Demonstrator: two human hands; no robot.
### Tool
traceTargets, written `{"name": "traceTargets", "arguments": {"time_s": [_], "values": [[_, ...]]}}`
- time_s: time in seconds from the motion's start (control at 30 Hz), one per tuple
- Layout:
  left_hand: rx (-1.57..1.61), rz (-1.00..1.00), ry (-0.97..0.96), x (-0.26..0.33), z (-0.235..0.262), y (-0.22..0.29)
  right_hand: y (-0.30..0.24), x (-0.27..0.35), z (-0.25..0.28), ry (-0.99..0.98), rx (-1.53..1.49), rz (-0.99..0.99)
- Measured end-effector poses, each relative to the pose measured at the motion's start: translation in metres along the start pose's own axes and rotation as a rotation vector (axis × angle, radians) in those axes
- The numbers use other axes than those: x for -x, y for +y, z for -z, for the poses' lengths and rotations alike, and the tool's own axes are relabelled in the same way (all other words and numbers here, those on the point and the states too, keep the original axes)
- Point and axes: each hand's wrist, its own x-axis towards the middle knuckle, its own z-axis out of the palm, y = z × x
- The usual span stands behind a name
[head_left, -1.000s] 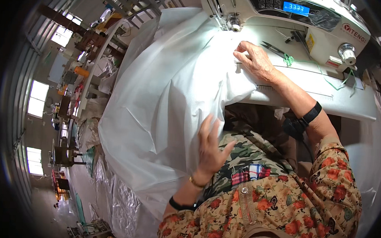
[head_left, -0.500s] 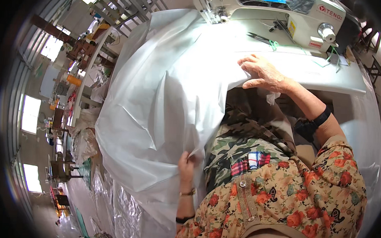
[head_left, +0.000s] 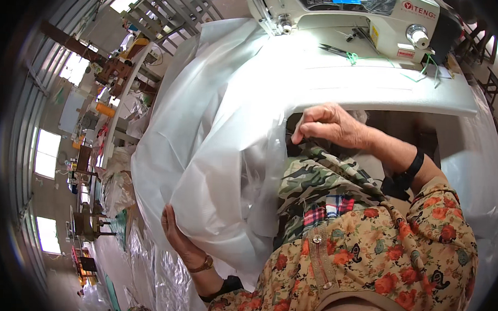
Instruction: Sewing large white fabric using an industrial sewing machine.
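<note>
A large sheet of thin white translucent fabric [head_left: 217, 126] hangs from the sewing table down over my left side. My left hand [head_left: 177, 238] cups the sheet from underneath at its lower edge, fingers partly hidden behind it. My right hand [head_left: 331, 126] pinches the sheet's edge just below the table's front edge, above my lap. A white sewing machine [head_left: 349, 15] stands at the back of the white table [head_left: 385, 83].
Small scissors [head_left: 337, 50] and loose green thread [head_left: 425, 66] lie on the table by the machine. More shiny plastic sheeting [head_left: 160, 268] covers the floor at lower left. Workbenches and racks [head_left: 113, 77] stand far off on the left.
My right hand has drawn the sheet's edge off the table top down toward my lap. My left hand dropped lower and left, going under the hanging sheet.
</note>
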Motion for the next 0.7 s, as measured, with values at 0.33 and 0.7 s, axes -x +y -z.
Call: {"name": "traceTargets", "arguments": {"time_s": [0.33,0.7], "values": [[0.024,0.183,0.087,-0.019,-0.008,-0.019,0.025,-0.021,0.032,0.713,0.870,0.394],[0.141,0.263,0.021,-0.033,0.019,-0.047,0.024,-0.012,0.065,0.295,1.190,0.529]]}}
